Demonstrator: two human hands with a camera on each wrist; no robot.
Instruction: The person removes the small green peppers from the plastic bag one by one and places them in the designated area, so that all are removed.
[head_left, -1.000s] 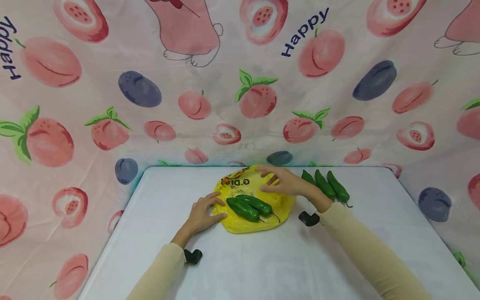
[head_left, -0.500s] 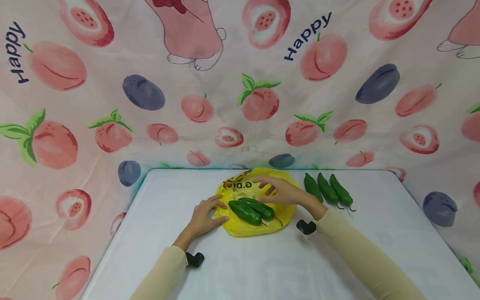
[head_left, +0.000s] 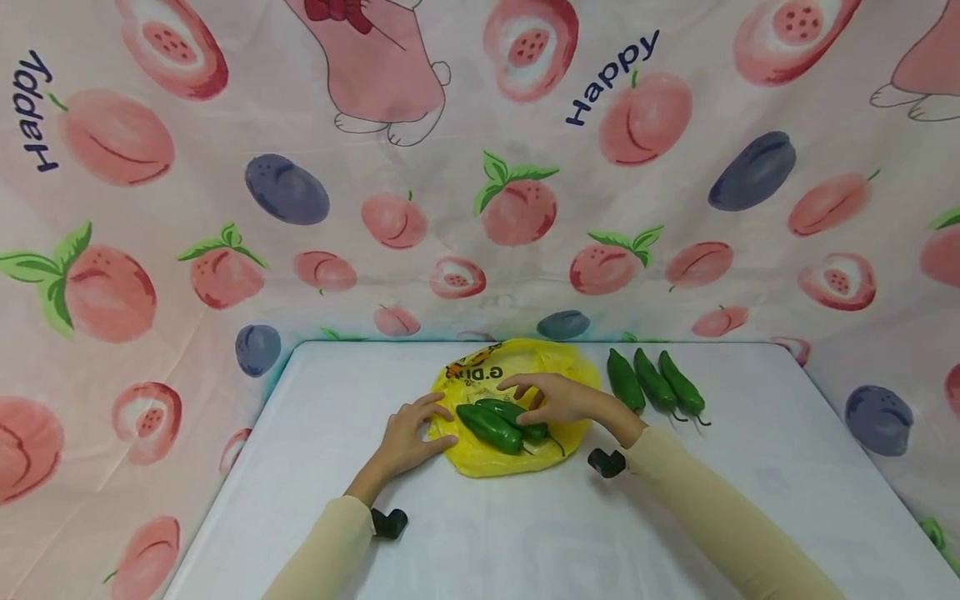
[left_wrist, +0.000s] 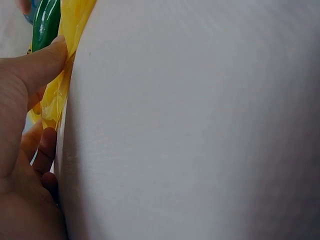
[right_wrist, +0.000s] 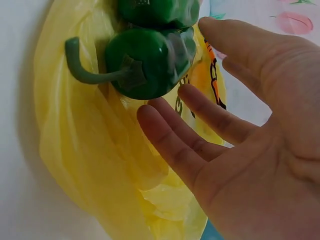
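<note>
Two green peppers, a front one (head_left: 487, 428) and a back one (head_left: 501, 408), lie side by side on a yellow plastic bag (head_left: 480, 465). My left hand (head_left: 407, 437) rests at the bag's left edge, thumb and fingers spread apart. In the left wrist view its thumb (left_wrist: 45, 65) touches the yellow plastic. My right hand (head_left: 561, 398) is over the back pepper, fingers bent a little. From the right wrist, a pepper with a curved stem (right_wrist: 135, 65) shows beside the parted fingers (right_wrist: 167, 135), with a gap between fingers and thumb.
Three more green peppers (head_left: 656, 382) lie in a row to the right of the bag, near the back of the white table (head_left: 525, 542). A fruit-patterned cloth (head_left: 450, 208) hangs behind the table. Black wrist devices (head_left: 390, 523) sit at both sleeves.
My right hand has come down and nearer, from above the bag's printed part to the back pepper. My left hand stays at the bag's edge. The whole view has shifted slightly.
</note>
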